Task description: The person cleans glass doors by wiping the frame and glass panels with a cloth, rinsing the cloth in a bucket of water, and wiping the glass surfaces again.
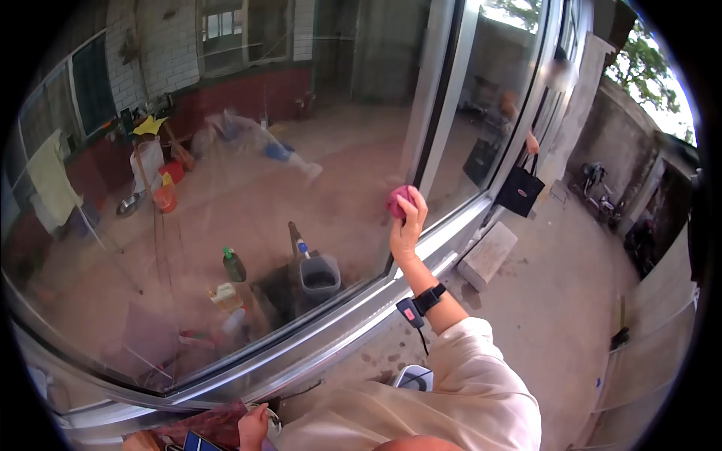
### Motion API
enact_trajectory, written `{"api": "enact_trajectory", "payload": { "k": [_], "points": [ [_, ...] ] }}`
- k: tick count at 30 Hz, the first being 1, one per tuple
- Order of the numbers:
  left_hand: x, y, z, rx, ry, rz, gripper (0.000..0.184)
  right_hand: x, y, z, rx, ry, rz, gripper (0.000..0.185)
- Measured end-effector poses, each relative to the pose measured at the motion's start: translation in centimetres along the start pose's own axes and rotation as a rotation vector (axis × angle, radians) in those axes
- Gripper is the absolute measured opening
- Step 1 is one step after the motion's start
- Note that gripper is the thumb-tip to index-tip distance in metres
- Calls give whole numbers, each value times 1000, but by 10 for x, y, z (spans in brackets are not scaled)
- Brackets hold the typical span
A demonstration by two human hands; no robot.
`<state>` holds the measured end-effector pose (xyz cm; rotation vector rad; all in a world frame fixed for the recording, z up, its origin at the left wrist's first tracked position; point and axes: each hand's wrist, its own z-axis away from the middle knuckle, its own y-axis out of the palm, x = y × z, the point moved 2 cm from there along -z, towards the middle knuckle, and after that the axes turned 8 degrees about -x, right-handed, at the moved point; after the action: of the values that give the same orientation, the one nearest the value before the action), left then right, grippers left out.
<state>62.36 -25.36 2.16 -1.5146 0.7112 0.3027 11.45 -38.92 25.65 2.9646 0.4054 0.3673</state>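
Observation:
My right hand point(407, 231) is closed around a crumpled pink cloth point(399, 201), which it presses against the large window pane point(346, 203) close to the metal frame point(440, 113). A black strap with a small device point(418, 305) is on that wrist. My left hand point(254, 425) is low at the bottom edge, its fingers curled. Beside it lie a dark red patterned surface point(207, 425) and a pale rounded rim, partly hidden. What the left hand holds, if anything, I cannot make out.
Seen through or in the glass are a grey bucket point(320, 276), a green bottle point(234, 264) and an orange bucket point(165, 197). Outside, a person point(559, 74) holds a black bag point(520, 191) beside a stone block point(487, 255). A light container point(414, 378) stands below my arm.

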Motion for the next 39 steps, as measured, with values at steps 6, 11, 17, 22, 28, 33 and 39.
{"api": "enact_trajectory", "payload": {
  "k": [6, 11, 17, 22, 28, 33, 39],
  "points": [
    [-3, 13, -2, 13, 14, -39, 23, -3, -34, -95, 55, -43, -75, 39],
    [-5, 26, -11, 18, -11, -51, 22, 16, 29, -368, -224, -464, -11, 34],
    [40, 67, -14, 57, 15, -67, 26, 4, 69, -389, -292, -373, -21, 40],
    [4, 58, -28, 168, 99, -58, 23, -14, 31, -203, -233, -200, 0, 39],
    [-33, 19, -21, 213, -10, -98, 22, -37, -10, 30, -93, 178, 132, 56],
    [-30, 7, -6, 116, 95, -49, 21, -38, -32, 160, -15, 527, 191, 54],
    [-2, -8, 29, 70, -6, 19, 21, -59, -59, 226, 162, 1049, 228, 47]
  ]
}}
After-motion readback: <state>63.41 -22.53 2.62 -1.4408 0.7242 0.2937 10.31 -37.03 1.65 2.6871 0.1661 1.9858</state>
